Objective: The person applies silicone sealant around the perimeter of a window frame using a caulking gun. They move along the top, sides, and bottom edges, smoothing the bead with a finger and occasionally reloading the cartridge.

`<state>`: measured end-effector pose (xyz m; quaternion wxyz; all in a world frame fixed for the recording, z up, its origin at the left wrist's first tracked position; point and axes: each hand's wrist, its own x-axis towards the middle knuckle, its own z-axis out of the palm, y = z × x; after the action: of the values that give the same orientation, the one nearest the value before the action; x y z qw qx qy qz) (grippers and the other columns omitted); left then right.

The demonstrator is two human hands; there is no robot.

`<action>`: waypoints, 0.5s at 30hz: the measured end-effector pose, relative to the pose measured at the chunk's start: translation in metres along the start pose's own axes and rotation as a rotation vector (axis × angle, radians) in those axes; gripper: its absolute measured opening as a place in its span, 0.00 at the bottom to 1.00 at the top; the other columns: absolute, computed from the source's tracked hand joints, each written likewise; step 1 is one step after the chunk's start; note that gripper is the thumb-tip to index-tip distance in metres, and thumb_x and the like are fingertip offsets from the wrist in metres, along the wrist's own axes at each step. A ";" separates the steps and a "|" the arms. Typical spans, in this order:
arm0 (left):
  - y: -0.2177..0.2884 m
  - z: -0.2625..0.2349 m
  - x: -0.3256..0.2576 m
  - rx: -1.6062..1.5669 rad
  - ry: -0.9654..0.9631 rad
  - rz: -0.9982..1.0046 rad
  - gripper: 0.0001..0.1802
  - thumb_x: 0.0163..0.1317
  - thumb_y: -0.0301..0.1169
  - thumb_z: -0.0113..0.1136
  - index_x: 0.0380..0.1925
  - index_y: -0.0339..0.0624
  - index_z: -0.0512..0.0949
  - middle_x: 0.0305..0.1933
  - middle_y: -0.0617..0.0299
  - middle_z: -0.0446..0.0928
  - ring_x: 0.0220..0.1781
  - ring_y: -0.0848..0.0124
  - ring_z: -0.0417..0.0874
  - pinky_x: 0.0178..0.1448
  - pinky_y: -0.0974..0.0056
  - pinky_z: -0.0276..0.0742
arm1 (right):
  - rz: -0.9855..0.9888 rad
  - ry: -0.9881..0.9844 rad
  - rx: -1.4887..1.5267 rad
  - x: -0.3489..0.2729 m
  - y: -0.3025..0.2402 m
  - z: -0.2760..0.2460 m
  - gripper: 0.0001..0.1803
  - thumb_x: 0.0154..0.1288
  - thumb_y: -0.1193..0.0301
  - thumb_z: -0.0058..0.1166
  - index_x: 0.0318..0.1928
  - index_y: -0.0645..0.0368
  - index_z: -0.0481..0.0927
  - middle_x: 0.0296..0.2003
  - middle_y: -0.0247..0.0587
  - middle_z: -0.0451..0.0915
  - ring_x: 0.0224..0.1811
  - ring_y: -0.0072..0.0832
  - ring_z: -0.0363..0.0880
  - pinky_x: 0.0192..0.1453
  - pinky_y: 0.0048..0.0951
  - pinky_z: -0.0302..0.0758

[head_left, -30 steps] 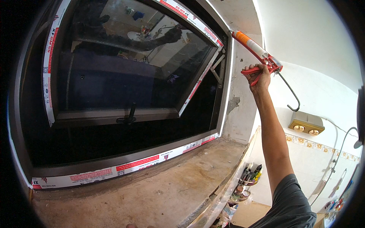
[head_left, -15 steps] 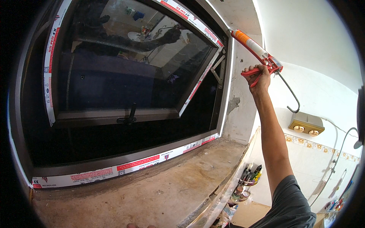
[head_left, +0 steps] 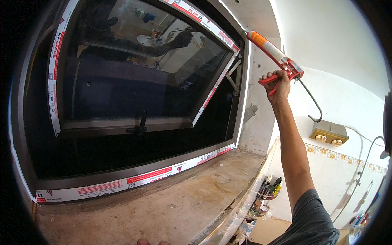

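Observation:
My right hand [head_left: 278, 86] is raised on an outstretched arm, its fingers wrapped round the handle and trigger of a red caulking gun [head_left: 295, 68]. An orange-and-white sealant cartridge [head_left: 267, 45] lies in the gun's cradle. Its nozzle end points up and left, at the seam between the dark window frame [head_left: 244, 87] and the plastered side wall [head_left: 261, 96]. From the gun's rear a bent metal rod [head_left: 312, 98] hangs down. At the lower edge two rounded, skin-coloured tips [head_left: 153, 242] show over the sill, perhaps of my left hand; the rest is cut off.
A top-hung window sash [head_left: 139, 73] stands tilted out, with a black handle [head_left: 141, 124] and a side stay [head_left: 233, 77]. Below runs a rough, dusty sill [head_left: 143, 216]. At right are a gold heater lamp [head_left: 328, 134], a shower hose [head_left: 359, 171] and a shelf of bottles [head_left: 265, 194].
The caulking gun's nozzle end has shifted very slightly up and left along the frame. My right hand keeps its grip and is almost still; the view has turned a little.

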<state>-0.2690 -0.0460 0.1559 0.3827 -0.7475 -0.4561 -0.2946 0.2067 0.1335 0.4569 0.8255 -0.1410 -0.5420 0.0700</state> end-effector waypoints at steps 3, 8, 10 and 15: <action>0.000 -0.001 0.000 -0.005 -0.006 0.002 0.33 0.80 0.59 0.40 0.68 0.50 0.77 0.67 0.52 0.80 0.63 0.53 0.84 0.63 0.47 0.78 | -0.002 0.014 -0.029 -0.005 -0.003 0.003 0.08 0.73 0.66 0.43 0.41 0.58 0.69 0.30 0.44 0.77 0.32 0.40 0.83 0.44 0.46 0.87; -0.001 -0.002 0.001 -0.017 -0.018 0.001 0.33 0.79 0.59 0.40 0.68 0.50 0.77 0.67 0.52 0.80 0.63 0.52 0.84 0.63 0.47 0.78 | -0.031 0.024 -0.069 -0.010 -0.004 0.004 0.09 0.73 0.66 0.44 0.41 0.58 0.70 0.30 0.44 0.78 0.31 0.39 0.82 0.42 0.44 0.87; -0.001 -0.002 0.001 -0.017 -0.015 -0.003 0.33 0.79 0.59 0.40 0.68 0.50 0.77 0.67 0.52 0.80 0.63 0.53 0.84 0.63 0.47 0.78 | -0.023 0.019 -0.070 -0.010 -0.005 0.003 0.09 0.73 0.65 0.44 0.41 0.58 0.70 0.30 0.44 0.78 0.31 0.39 0.83 0.41 0.43 0.87; -0.001 0.000 0.001 0.005 0.005 0.005 0.33 0.80 0.58 0.40 0.68 0.50 0.77 0.67 0.53 0.80 0.64 0.54 0.83 0.64 0.47 0.77 | -0.029 0.036 -0.071 -0.011 0.000 0.006 0.09 0.72 0.66 0.46 0.41 0.58 0.70 0.30 0.44 0.78 0.31 0.40 0.83 0.41 0.45 0.86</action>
<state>-0.2699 -0.0452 0.1575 0.3865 -0.7470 -0.4540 -0.2942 0.1968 0.1312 0.4500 0.8304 -0.1635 -0.5314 0.0363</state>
